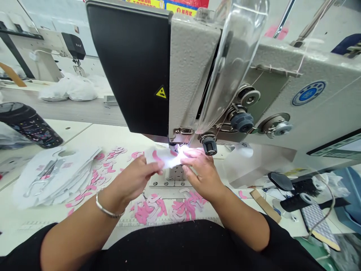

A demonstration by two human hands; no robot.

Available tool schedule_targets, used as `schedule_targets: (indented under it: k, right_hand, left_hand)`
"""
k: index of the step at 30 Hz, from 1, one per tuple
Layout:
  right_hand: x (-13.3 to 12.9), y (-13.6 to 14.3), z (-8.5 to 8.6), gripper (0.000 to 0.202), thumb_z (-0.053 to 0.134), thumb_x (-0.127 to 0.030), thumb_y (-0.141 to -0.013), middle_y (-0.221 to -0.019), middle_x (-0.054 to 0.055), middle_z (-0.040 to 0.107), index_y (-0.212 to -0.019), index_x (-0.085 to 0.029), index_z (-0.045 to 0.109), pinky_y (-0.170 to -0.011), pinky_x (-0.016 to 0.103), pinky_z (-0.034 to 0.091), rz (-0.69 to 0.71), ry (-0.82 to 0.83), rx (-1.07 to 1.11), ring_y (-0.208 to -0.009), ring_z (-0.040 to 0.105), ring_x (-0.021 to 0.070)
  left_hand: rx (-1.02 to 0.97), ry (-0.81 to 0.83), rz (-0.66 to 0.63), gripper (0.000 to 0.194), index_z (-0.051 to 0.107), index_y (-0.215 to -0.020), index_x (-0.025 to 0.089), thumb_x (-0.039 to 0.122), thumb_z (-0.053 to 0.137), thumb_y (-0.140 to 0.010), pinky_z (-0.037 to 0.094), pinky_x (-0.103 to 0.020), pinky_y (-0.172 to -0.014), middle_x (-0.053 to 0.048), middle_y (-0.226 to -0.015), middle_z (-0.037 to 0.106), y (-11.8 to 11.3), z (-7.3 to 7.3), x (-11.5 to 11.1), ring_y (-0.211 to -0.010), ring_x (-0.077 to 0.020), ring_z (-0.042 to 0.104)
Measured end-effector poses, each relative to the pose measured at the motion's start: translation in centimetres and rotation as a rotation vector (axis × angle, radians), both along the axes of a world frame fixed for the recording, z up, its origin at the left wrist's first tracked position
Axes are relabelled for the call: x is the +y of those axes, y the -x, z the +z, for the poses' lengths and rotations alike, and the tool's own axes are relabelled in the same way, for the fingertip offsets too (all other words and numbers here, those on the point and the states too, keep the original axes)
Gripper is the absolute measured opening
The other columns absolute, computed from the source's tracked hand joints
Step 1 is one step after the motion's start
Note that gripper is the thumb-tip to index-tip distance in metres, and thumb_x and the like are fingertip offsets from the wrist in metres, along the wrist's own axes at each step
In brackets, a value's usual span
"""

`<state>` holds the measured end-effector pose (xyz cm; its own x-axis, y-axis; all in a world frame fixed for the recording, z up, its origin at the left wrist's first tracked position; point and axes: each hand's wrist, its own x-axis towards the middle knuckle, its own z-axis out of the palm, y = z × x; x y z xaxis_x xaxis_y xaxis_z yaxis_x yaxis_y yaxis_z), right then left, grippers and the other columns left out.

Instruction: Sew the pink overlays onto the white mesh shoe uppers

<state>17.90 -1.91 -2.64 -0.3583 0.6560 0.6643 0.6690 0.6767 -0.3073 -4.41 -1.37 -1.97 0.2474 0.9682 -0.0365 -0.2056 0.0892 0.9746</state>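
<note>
A small white fabric piece (166, 160) with pink curved patches lies under the needle area of a sewing machine (194, 75). My left hand (141, 171) pinches its left end between thumb and fingers. On the right side my right hand (201, 171) rests with fingers at the fabric's edge beside the needle, under a bright lamp; glare hides exactly what those fingertips grip. Pink and white curved cut pieces (149, 209) lie in heaps just in front of the metal needle plate (176, 175).
Stacked white fabric panels (59, 177) with printed drawings lie at left, near a dark patterned bottle (31, 124). At right are a black thread spool (296, 203), a cardboard strip (265, 205) and a blue bin (349, 192). A ruler tape (126, 226) runs along the front edge.
</note>
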Motion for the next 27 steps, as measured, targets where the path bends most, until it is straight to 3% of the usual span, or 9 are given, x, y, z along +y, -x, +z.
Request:
schedule_targets:
  k: [2,5,7,9,12,14,21,25,27]
  right_hand:
    - [0.0,-0.3,0.2,0.017,0.053,-0.029,-0.094,-0.105,0.003,0.072,-0.086,-0.024,0.067,-0.102,0.044,0.041,0.064,0.04,0.084,-0.106,0.062,0.0206]
    - [0.0,-0.5,0.4,0.02,0.051,-0.031,-0.095,-0.094,0.001,0.07,-0.08,-0.024,0.063,-0.097,0.041,0.044,0.07,0.064,0.159,-0.094,0.062,0.0186]
    - [0.2,-0.5,0.4,0.016,0.051,-0.033,-0.094,-0.087,0.001,0.067,-0.089,-0.024,0.064,-0.093,0.04,0.045,0.023,0.058,0.163,-0.089,0.06,0.0191]
    - [0.4,-0.4,0.4,0.018,0.053,-0.035,-0.093,-0.083,0.001,0.063,-0.102,-0.024,0.064,-0.09,0.04,0.047,-0.027,0.057,0.13,-0.088,0.059,0.0205]
    - [0.5,-0.2,0.4,0.03,0.053,-0.034,-0.093,-0.086,0.003,0.061,-0.119,-0.023,0.061,-0.09,0.042,0.047,-0.08,0.043,0.054,-0.091,0.057,0.0226]
    - [0.4,-0.2,0.3,0.033,0.052,-0.032,-0.093,-0.091,0.005,0.061,-0.125,-0.023,0.06,-0.094,0.044,0.046,-0.112,0.012,0.01,-0.094,0.056,0.0235]
    - [-0.1,-0.8,-0.3,0.04,0.054,-0.022,-0.092,-0.096,0.007,0.057,-0.131,-0.025,0.061,-0.091,0.044,0.048,-0.153,-0.019,-0.137,-0.092,0.054,0.0225]
    - [0.0,-0.6,-0.2,0.033,0.053,-0.022,-0.094,-0.113,0.009,0.06,-0.124,-0.027,0.066,-0.096,0.045,0.046,-0.149,-0.067,-0.137,-0.104,0.055,0.0244]
    - [0.1,-0.5,-0.2,0.032,0.052,-0.021,-0.095,-0.119,0.008,0.063,-0.123,-0.027,0.066,-0.099,0.045,0.045,-0.1,-0.1,-0.136,-0.109,0.056,0.0243]
  left_hand:
    - [0.106,-0.022,-0.226,0.012,0.073,-0.077,0.018,0.029,0.077,-0.077,0.049,-0.029,-0.076,-0.005,-0.086,0.069,0.6,-0.6,-1.8,-0.083,-0.0192,0.061]
    - [0.082,0.104,-0.458,0.037,0.073,-0.109,0.021,0.038,0.077,-0.076,0.05,-0.034,-0.084,-0.011,-0.107,0.07,1.2,-1.8,-3.7,-0.1,-0.0269,0.063]
    - [-0.071,0.23,-0.351,0.046,0.069,-0.118,0.02,0.047,0.069,-0.081,0.052,-0.032,-0.083,-0.013,-0.118,0.067,1.3,-2.6,-3.8,-0.107,-0.0263,0.062]
    - [-0.254,0.347,-0.128,0.042,0.069,-0.113,0.02,0.051,0.062,-0.086,0.054,-0.029,-0.08,-0.012,-0.114,0.068,1.3,-3.0,-3.2,-0.101,-0.0224,0.064]
    - [-0.417,0.353,0.124,0.022,0.069,-0.098,0.021,0.038,0.069,-0.084,0.056,-0.028,-0.074,-0.006,-0.094,0.071,1.1,-3.2,-2.0,-0.084,-0.0172,0.066]
    - [-0.406,0.303,0.166,0.015,0.069,-0.094,0.02,0.028,0.072,-0.081,0.055,-0.028,-0.07,-0.004,-0.09,0.071,1.1,-3.1,-1.7,-0.078,-0.0161,0.065]
    - [-0.157,0.249,-0.172,0.013,0.065,-0.083,0.018,0.029,0.072,-0.08,0.046,-0.026,-0.06,-0.004,-0.076,0.067,1.6,-3.8,-3.2,-0.065,-0.0149,0.059]
    - [-0.076,0.222,-0.321,0.017,0.068,-0.088,0.017,0.029,0.074,-0.078,0.048,-0.03,-0.07,-0.007,-0.084,0.068,1.6,-4.0,-3.7,-0.074,-0.018,0.062]
    - [-0.043,0.165,-0.31,0.018,0.069,-0.084,0.016,0.027,0.078,-0.074,0.048,-0.031,-0.071,-0.007,-0.082,0.068,1.5,-4.1,-3.9,-0.076,-0.0197,0.063]
